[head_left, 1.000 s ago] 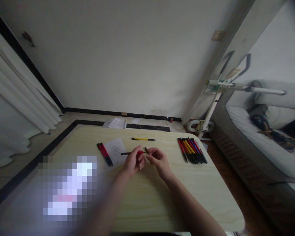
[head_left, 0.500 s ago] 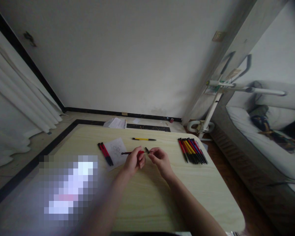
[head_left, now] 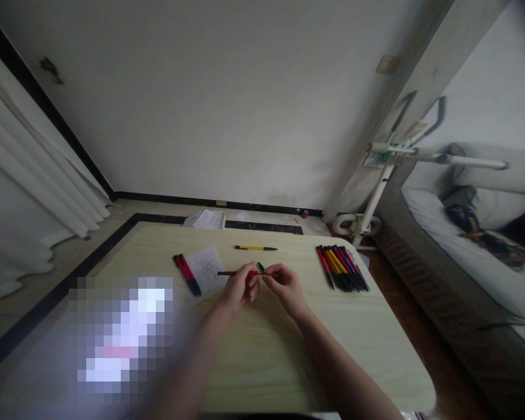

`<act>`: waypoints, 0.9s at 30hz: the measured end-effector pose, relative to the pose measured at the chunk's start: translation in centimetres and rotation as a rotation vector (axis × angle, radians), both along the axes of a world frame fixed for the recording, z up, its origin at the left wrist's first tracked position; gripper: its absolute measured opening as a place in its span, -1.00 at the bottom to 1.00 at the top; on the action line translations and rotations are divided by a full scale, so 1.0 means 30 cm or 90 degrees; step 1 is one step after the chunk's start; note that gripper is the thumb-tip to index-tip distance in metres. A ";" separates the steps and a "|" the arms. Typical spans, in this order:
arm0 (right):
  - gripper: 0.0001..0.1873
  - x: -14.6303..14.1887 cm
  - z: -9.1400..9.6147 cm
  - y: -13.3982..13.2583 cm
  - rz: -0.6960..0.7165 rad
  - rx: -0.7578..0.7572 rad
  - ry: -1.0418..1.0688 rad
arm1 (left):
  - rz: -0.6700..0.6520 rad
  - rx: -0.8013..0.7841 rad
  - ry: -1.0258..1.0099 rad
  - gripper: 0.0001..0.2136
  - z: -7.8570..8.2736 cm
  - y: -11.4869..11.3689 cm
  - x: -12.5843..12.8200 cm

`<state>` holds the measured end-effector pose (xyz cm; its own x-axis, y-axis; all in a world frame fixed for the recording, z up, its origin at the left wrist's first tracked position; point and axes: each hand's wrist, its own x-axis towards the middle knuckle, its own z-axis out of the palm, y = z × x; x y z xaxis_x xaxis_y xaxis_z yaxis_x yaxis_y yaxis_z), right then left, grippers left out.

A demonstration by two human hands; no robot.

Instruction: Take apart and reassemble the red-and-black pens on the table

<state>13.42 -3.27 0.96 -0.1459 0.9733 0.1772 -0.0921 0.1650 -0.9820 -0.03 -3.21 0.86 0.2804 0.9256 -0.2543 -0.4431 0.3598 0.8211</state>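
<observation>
My left hand [head_left: 242, 282] is closed around a red and black pen [head_left: 226, 273], which lies level and points toward my right hand. My right hand [head_left: 283, 281] pinches a thin dark piece [head_left: 261, 273] at the pen's right end, perhaps its refill; it is too small to be sure. Just beyond the fingertips a short black part [head_left: 261, 266] rests on the table. Farther back lies a yellow and black pen [head_left: 256, 248]. Left of my hands, red and black pens [head_left: 187, 274] lie beside and partly over a sheet of paper [head_left: 207, 265] with a line drawing.
A row of several red, yellow and blue pens [head_left: 341, 268] lies on the right of the pale wooden table [head_left: 262, 350]. A blurred bright patch [head_left: 126, 332] covers the left front. Beyond the table are a box of papers [head_left: 207, 219], white exercise equipment [head_left: 378, 195] and a sofa [head_left: 433, 245].
Both hands stay nearly in place. The left hand and pen have shifted very slightly to the right, and the fingers of my right hand have moved a little at the pen's end.
</observation>
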 end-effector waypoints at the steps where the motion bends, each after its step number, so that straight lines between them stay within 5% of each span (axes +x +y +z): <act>1: -0.88 0.001 0.001 0.000 -0.002 0.002 -0.005 | 0.000 0.000 0.003 -0.59 0.000 0.000 0.000; 27: -0.93 0.018 0.026 -0.015 -0.047 0.266 -0.333 | 0.126 0.111 0.264 -0.68 0.032 -0.004 0.003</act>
